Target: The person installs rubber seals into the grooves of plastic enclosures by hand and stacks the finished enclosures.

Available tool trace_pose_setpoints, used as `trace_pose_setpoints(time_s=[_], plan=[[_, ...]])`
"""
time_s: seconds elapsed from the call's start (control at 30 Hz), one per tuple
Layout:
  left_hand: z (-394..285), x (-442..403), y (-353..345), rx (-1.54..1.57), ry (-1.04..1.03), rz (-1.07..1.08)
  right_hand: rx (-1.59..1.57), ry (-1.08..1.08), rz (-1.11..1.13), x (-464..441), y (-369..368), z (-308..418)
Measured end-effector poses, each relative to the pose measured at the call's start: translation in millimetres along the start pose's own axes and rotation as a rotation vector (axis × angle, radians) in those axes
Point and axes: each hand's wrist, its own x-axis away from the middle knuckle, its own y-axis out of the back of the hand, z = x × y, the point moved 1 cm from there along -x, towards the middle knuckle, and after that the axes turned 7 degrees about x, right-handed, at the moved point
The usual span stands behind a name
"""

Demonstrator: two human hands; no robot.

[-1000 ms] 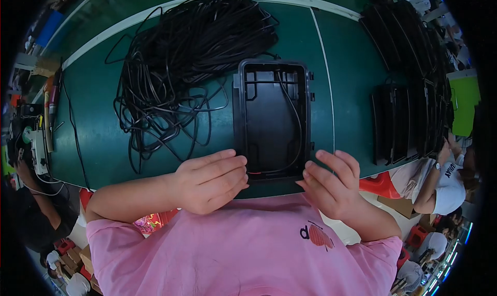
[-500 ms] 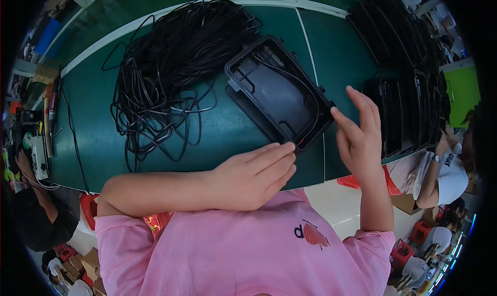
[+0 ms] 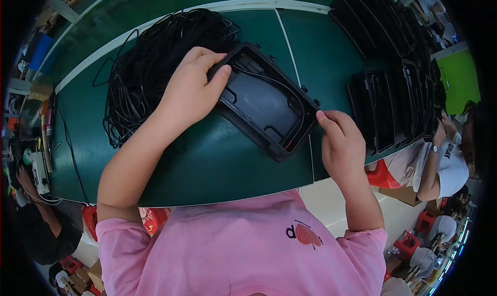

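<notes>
An open black plastic case (image 3: 266, 99) lies tilted across the green table, hollow side up, with a thin black cable (image 3: 290, 81) curving along its inside and a small red bit near its lower corner. My left hand (image 3: 194, 86) is closed on the case's upper left corner, thumb over the rim. At the right side, my right hand (image 3: 342, 143) pinches the rim between thumb and fingers. Just beyond my left hand lies a big tangled heap of black cable (image 3: 155, 52), partly hidden by that hand and forearm.
Stacked black cases (image 3: 383, 104) stand on the right of the green table (image 3: 222, 177). Tools (image 3: 47, 120) and a loose black wire lie at the left edge. Co-workers sit at both sides, one in a white shirt (image 3: 449, 161) at right.
My left hand has moved from the case's near corner up to its upper left corner and taken hold. My right hand now pinches the rim. The view has shifted slightly.
</notes>
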Motion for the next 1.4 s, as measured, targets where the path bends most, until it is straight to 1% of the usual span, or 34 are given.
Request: trace_pose_setpoints(time_s=[0.03, 0.07, 0.1, 0.17, 0.2, 0.23, 0.3, 0.37, 0.4, 0.5, 0.63, 0.7, 0.8, 0.87, 0.93, 0.97, 1.03, 1.17, 1.23, 1.27, 1.3, 1.33, 1.37, 1.4], plan=[[0, 0, 2, 0.000, -0.007, -0.003, -0.050, -0.019, 0.016, 1, 7, 3], [0, 1, 3, 0.009, 0.031, 0.023, -0.102, -0.038, 0.032, 5, 11, 8], [1, 4, 4, 0.018, 0.075, 0.051, -0.156, -0.026, 0.037, 10, 14, 13], [3, 7, 4, 0.057, 0.092, 0.065, -0.135, 0.035, 0.046, 17, 8, 23], [3, 8, 3, 0.093, 0.102, 0.083, -0.199, -0.021, 0.045, 22, 2, 23], [4, 9, 4, 0.093, 0.100, 0.087, -0.199, -0.026, 0.044, 21, 3, 21], [4, 8, 6, 0.156, 0.227, 0.126, -0.234, 0.063, -0.005, 17, 7, 15], [3, 11, 4, 0.159, 0.204, 0.117, -0.261, 0.156, -0.112, 21, 11, 23], [3, 12, 3, 0.167, 0.193, 0.101, -0.241, 0.193, -0.110, 23, 12, 29], [6, 13, 3, 0.146, 0.172, 0.078, -0.278, 0.179, -0.112, 36, -10, 29], [10, 13, 3, 0.179, 0.124, 0.077, -0.301, 0.116, -0.060, 36, 3, 32], [8, 14, 2, 0.157, 0.135, 0.087, -0.277, 0.208, -0.119, 36, 7, 37], [3, 12, 1, 0.072, 0.121, 0.082, -0.285, 0.173, -0.082, 34, 1, 43], [1, 12, -1, 0.089, 0.126, 0.075, -0.310, 0.172, -0.075, 30, 0, 42], [-1, 11, -2, 0.108, 0.129, 0.078, -0.352, 0.103, -0.065, 29, 2, 42], [-1, 11, -3, 0.106, 0.125, 0.074, -0.352, 0.104, -0.067, 29, -1, 39], [0, 13, -2, 0.101, 0.130, 0.067, -0.323, 0.201, -0.085, 31, -9, 34], [4, 15, -2, 0.121, 0.090, 0.074, -0.236, 0.183, -0.075, 28, 7, 39], [-1, 15, 0, 0.179, 0.099, 0.067, -0.254, 0.163, -0.225, 30, 16, 34], [-9, 14, 7, 0.203, 0.112, 0.058, -0.227, 0.087, -0.249, 32, 20, 25], [-17, 10, 17, 0.199, 0.153, 0.053, -0.134, -0.031, -0.258, 33, 19, 14], [-24, 5, 28, 0.299, 0.243, 0.010, -0.043, -0.147, -0.269, 32, 19, 4], [-26, -5, 41, 0.251, 0.245, -0.035, 0.085, -0.277, -0.227, 30, 22, -4], [-21, -19, 55, 0.283, 0.209, -0.082, 0.144, -0.360, -0.213, 30, 21, -11]])
